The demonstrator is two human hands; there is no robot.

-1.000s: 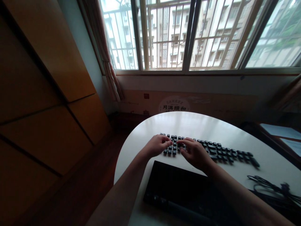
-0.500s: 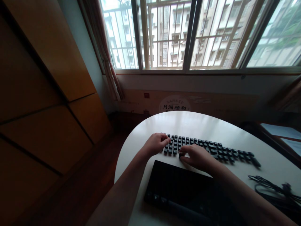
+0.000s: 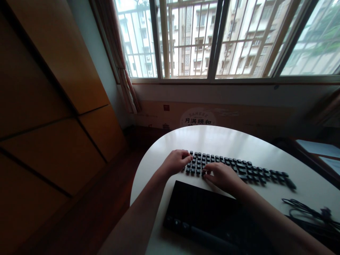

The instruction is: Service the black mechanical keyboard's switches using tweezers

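Note:
Black keycaps [image 3: 241, 166] stand loose in several rows across the white round table [image 3: 212, 136]. At the left end of the rows is my left hand [image 3: 175, 160], its fingers bent and thumb against the keycaps; what lies between them is hidden. My right hand [image 3: 222, 174] pinches a single keycap [image 3: 203, 173] by the front row, thumb and forefinger closed on it. Nearer to me lies a flat black keyboard base [image 3: 199, 203], with a few keys along its near left edge. My right forearm covers part of it.
A coiled black cable [image 3: 305, 207] lies at the table's right. Beyond it, papers [image 3: 318, 148] rest on a dark surface. Wooden cabinets [image 3: 53, 141] stand to the left, and a barred window [image 3: 191, 42] is ahead.
The keycap in my right hand has shifted slightly away from me, towards the front row's line. My left hand stays nearly where it was.

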